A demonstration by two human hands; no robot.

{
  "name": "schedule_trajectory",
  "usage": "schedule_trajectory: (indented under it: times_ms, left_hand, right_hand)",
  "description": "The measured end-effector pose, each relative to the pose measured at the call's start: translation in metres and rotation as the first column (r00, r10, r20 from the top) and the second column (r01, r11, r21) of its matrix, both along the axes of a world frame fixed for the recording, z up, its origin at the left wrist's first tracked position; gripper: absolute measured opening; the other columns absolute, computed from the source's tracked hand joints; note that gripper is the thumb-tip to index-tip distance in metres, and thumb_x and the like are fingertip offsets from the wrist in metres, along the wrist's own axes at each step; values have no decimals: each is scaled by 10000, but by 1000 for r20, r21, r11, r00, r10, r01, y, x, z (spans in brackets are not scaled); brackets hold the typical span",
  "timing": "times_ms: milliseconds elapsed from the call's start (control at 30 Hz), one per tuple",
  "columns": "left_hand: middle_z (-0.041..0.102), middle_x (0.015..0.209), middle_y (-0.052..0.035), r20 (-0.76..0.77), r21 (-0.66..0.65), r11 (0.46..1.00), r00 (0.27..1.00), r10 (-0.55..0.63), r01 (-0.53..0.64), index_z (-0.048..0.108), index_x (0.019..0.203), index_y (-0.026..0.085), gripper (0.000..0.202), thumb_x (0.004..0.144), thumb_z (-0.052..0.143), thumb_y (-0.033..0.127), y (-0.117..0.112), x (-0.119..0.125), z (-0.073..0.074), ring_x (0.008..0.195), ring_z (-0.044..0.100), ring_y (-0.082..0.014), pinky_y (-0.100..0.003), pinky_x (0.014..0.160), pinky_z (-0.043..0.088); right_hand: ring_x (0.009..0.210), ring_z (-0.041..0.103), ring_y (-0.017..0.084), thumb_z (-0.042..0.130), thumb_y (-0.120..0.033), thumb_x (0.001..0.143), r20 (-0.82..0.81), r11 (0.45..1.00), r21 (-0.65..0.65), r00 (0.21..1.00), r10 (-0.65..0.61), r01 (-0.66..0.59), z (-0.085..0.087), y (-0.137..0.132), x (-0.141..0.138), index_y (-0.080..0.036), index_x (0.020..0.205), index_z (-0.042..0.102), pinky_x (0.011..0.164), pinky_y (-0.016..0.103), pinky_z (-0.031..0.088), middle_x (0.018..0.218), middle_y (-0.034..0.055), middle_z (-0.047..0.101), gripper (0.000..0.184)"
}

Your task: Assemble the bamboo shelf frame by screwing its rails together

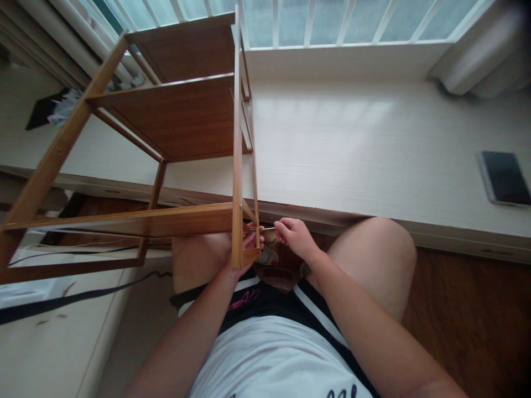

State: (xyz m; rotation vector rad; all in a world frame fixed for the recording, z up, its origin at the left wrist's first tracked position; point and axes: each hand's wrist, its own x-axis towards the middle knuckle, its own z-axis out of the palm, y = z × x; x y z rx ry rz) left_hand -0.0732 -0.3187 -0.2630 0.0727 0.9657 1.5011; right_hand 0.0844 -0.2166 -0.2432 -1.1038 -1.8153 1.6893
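Observation:
A brown wooden shelf rack with several boards lies tilted across the left, its near end between my knees. My right hand pinches a thin metal rod, perhaps a hex key. The rod reaches left to the rack's narrow side frame. Behind the near wooden post, my left hand is at the inside of that frame, with its fingers bent around the rod's far end. The post hides part of this hand, so its exact grip is unclear.
A pale window ledge runs in front of me, with a dark phone at its right. Barred window and curtains stand behind. A dark strap hangs at the left, above a white cabinet. The floor is brown wood.

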Motion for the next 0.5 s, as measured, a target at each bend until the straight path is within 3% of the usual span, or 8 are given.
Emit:
schedule_trajectory:
  times_ms: [500]
  left_hand:
    - [710, 1002, -43, 11, 12, 1000, 1000, 1, -1, 660, 1063, 193, 354, 731, 779, 163, 1, 0, 1, 708, 657, -122, -228, 587, 552]
  right_hand:
    - [502, 507, 109, 534, -402, 898, -28, 998, 34, 998, -57, 58, -5, -2, -2, -201, 747, 618, 494, 212, 409, 636, -7, 625, 265]
